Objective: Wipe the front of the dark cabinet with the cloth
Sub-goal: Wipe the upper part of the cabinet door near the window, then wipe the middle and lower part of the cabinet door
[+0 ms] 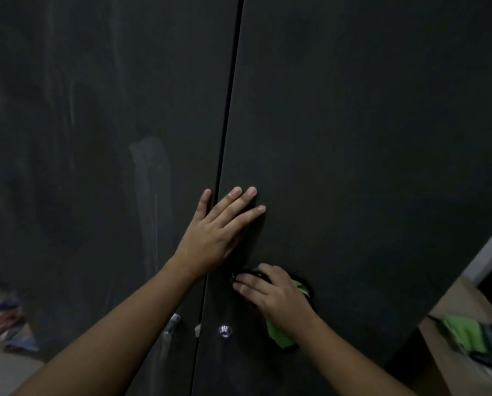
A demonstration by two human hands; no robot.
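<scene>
Cloth: one green and black cloth (279,335), pressed on the right door of the cabinet (353,138), just right of the seam and above the knob (225,330).
Right hand: the right hand (276,295) lies over the cloth, fingers stretched toward the seam, pressing it flat.
Left hand: the left hand (219,232) is open and flat just above, thumb on the left door, fingers across the seam.
Room: wide bare door above and rightward to the cabinet's right edge.
Doors: two, closed; one knob, one handle (172,324).
Left door: one pale streak (150,195).
Beyond right edge: a second green cloth (464,335) on a wooden surface.
</scene>
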